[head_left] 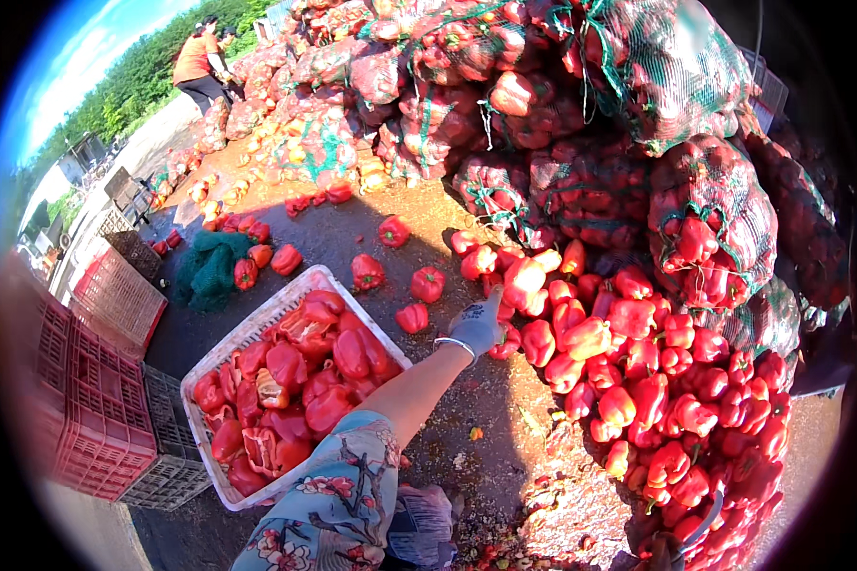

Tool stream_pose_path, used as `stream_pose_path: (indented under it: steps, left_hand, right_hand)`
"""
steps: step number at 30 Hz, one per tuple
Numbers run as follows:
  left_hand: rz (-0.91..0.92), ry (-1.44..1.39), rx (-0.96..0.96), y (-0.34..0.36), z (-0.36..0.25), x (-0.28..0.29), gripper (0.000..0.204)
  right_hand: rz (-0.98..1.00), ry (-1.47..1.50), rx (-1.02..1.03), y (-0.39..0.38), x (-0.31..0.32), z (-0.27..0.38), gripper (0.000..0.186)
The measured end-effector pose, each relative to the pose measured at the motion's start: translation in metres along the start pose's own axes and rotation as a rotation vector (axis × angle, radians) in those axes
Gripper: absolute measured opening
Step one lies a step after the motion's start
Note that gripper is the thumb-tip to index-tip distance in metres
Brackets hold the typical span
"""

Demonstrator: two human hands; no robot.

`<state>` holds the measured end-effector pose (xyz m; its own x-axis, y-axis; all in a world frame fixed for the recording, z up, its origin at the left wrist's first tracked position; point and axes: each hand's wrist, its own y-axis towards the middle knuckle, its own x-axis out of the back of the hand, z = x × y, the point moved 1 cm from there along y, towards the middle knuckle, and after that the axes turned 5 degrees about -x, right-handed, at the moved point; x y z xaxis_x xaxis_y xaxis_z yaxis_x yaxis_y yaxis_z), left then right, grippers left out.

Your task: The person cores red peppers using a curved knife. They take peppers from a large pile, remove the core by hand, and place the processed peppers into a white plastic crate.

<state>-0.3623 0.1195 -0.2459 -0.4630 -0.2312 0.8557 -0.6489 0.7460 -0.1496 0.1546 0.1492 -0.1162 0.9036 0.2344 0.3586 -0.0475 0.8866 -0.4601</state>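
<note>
My left hand (476,328), in a pale grey glove, reaches out to the near-left edge of a big heap of red bell peppers (633,357). Its fingers are stretched toward the peppers there, and I see nothing held in it. At the lower right edge, in shadow, my right hand (664,554) is partly cut off and closed around a knife with a curved blade (705,523). The blade lies over the heap's near part. Left of my left forearm stands a white plastic crate (203,445) filled with red peppers, some of them split or cut.
Net sacks of peppers (581,190) are stacked high behind the heap. Stacked crates (100,409) stand at the left. A green net (208,269) and loose peppers (368,272) lie on the wet floor. Far left, a person in orange (200,62) bends by more sacks.
</note>
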Motion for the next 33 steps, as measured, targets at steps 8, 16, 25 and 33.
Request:
stream_pose_path:
  steps: [8,16,25,33]
  left_hand:
    - [-0.123,0.012,-0.009,0.107,0.041,-0.091,0.096]
    - [-0.359,-0.042,-0.340,0.226,0.034,-0.115,0.088]
    - [-0.184,-0.138,-0.195,0.250,0.059,-0.141,0.082]
    - [-0.193,-0.491,-0.373,0.194,0.043,-0.144,0.058]
  right_hand:
    - [-0.050,-0.003,-0.131,0.067,-0.020,-0.005,0.017]
    - [-0.069,0.001,-0.202,0.092,-0.040,-0.006,0.017]
    - [-0.095,0.006,-0.261,0.090,-0.043,-0.016,0.016]
    - [-0.038,0.119,-0.312,0.087,-0.021,-0.012,0.015]
